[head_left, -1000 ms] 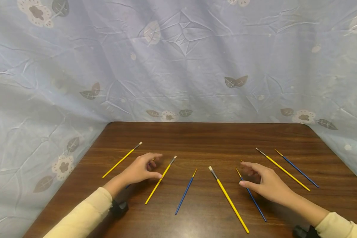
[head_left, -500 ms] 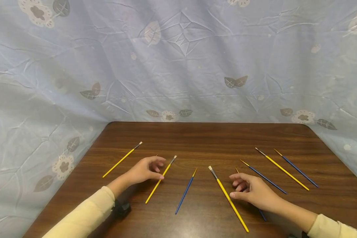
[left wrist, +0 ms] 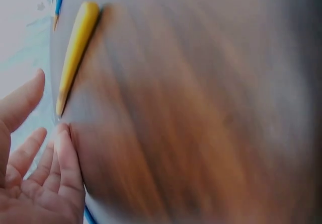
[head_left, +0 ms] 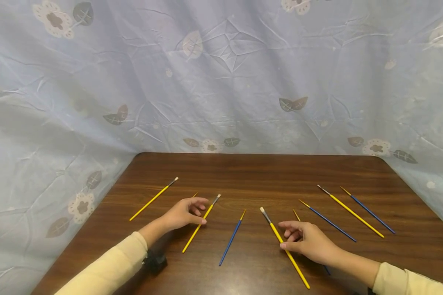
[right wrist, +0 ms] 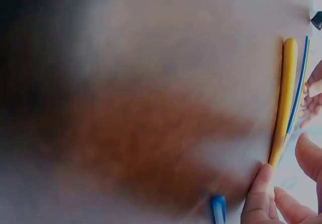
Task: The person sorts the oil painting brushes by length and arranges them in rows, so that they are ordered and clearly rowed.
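Observation:
My left hand [head_left: 184,214] hovers beside a yellow paintbrush [head_left: 195,234], fingers loosely bent and thumb tip over the handle. In the left wrist view the thumb stands apart from the fingers [left wrist: 68,163], with the yellow handle [left wrist: 75,53] beyond them. A blue paintbrush [head_left: 195,195] is mostly hidden behind this hand. My right hand [head_left: 311,243] is at a larger yellow paintbrush [head_left: 295,264], its thumb overlapping the handle; whether it touches, I cannot tell. Its thumb and fingers are apart in the right wrist view. Beneath it lies a partly covered blue paintbrush [head_left: 296,214].
Between the hands lies a blue paintbrush [head_left: 231,241]. Another yellow paintbrush [head_left: 151,201] is at the far left. Right of the right hand are a blue one [head_left: 330,222], a yellow one [head_left: 356,215] and another blue one [head_left: 371,212]. Patterned cloth [head_left: 221,82] hangs behind the brown table [head_left: 258,168].
My right hand has moved left and nearer, from over the blue paintbrushes to the larger yellow one. The left hand has shifted slightly right. The paintbrushes lie as before.

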A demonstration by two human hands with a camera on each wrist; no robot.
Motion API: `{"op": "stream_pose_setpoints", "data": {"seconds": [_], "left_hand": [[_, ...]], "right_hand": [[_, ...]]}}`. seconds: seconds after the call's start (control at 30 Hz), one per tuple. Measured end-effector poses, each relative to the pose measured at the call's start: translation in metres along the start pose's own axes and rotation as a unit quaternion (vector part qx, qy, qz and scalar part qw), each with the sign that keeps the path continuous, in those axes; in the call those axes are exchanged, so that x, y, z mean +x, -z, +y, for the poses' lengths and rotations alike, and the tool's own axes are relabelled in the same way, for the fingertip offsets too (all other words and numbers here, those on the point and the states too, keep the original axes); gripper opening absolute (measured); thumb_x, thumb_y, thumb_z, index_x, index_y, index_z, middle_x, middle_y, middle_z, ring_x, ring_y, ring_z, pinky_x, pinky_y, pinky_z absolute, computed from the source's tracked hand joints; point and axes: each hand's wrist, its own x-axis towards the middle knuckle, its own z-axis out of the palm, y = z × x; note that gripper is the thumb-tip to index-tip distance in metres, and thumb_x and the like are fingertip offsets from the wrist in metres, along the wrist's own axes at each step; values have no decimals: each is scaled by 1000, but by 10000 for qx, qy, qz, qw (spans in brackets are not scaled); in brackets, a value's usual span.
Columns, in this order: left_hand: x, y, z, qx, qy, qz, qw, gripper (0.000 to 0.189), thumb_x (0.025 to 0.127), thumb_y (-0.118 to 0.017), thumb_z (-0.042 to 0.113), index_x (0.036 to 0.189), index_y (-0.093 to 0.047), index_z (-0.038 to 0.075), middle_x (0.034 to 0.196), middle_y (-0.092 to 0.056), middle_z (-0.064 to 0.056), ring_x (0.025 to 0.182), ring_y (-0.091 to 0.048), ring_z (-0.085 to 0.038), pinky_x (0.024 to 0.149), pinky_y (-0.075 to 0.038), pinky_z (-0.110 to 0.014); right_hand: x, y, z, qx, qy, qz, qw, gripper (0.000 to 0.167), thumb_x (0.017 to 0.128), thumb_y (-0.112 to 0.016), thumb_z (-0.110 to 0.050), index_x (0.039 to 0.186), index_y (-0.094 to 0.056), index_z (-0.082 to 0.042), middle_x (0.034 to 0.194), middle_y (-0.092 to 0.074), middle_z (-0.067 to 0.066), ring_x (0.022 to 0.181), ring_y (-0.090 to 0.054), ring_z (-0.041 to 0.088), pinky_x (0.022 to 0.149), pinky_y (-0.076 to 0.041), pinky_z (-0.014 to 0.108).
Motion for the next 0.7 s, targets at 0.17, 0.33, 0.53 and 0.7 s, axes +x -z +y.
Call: {"op": "stream_pose_setpoints", "data": {"seconds": [0.17,0.33,0.53,0.7], "left_hand": [[2,-5,1,27,143,277,9995,61,79,-81,9,134,-55,1,109,-59,-8,88,-55,-20,73,-50,-27],[4,-9,-1,125,193,439,9988,57,79,-81,9,131,-60,2,105,-60,-5,84,-53,-17,68,-48,-24],[3,-12,-1,371,164,613,9973,53,77,-83,10,127,-64,4,102,-62,-4,80,-52,-15,64,-47,-22],[3,-15,4,639,148,750,9950,50,76,-84,13,122,-68,6,102,-64,-3,79,-53,-15,63,-47,-24]], "right_hand": [[0,-4,0,48,23,99,9999,60,82,-79,-21,128,-55,11,92,-56,7,79,-55,16,61,-50,23],[1,-8,-3,-322,-43,309,9990,59,80,-81,-24,124,-60,9,86,-55,3,75,-51,11,59,-46,21],[4,-13,-3,-667,-61,469,9967,59,77,-83,-28,121,-64,6,80,-52,0,69,-47,9,54,-41,21],[5,-14,0,-869,30,573,9946,58,75,-84,-28,120,-66,4,78,-51,-1,67,-47,7,53,-41,21]]}}
